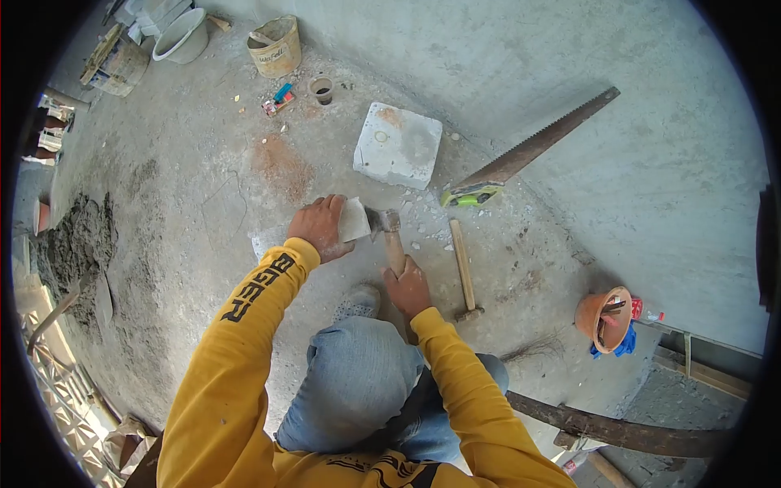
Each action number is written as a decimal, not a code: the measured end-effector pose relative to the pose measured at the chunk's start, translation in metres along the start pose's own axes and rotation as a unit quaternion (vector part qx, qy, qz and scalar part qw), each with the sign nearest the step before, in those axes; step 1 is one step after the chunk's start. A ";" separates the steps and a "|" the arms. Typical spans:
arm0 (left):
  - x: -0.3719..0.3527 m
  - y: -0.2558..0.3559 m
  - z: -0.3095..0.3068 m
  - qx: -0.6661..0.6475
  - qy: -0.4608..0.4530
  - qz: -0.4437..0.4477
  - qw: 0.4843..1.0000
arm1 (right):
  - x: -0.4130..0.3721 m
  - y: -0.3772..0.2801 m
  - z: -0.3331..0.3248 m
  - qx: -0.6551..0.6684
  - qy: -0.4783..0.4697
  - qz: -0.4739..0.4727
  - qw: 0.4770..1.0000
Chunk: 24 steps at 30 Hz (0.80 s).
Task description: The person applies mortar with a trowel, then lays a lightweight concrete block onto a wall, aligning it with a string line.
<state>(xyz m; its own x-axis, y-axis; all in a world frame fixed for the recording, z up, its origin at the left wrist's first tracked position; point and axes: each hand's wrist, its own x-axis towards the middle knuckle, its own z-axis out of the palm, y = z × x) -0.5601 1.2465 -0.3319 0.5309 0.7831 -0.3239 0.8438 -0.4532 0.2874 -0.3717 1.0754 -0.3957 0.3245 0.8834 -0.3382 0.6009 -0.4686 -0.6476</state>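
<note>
**White offcut steadied at hatchet head**

A small, pale, block-like offcut (353, 220) is grasped in the left hand (320, 228) above the grey concrete floor (195, 163). The wooden-handled hatchet (394, 250) is gripped by the right hand (407, 289) close below its metal head, apparently for short, controlled strokes. The offcut's side is presented to the blade, presumably for steadiness; whether contact is made cannot be told. The large white block (398, 146) is laid flat beyond. The green-handled saw (533, 149) and wooden-handled hammer (462, 264) are placed near the right hand, seemingly for easy reach.
</note>
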 end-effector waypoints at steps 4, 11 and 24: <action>0.004 0.003 -0.007 0.018 0.012 -0.001 1.000 | 0.017 0.017 0.003 0.022 -0.022 0.016 0.999; 0.002 0.011 -0.004 0.018 0.010 -0.003 1.000 | 0.023 0.007 0.002 0.040 -0.064 0.039 0.996; 0.002 0.008 0.010 0.038 0.033 0.024 0.998 | 0.056 0.022 0.030 0.024 -0.102 0.035 0.994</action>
<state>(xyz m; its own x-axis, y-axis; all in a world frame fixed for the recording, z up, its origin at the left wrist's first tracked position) -0.5516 1.2405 -0.3396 0.5663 0.7851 -0.2509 0.8226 -0.5195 0.2313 -0.3623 1.1144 -0.4491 0.2056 0.8339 -0.5121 0.5457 -0.5321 -0.6474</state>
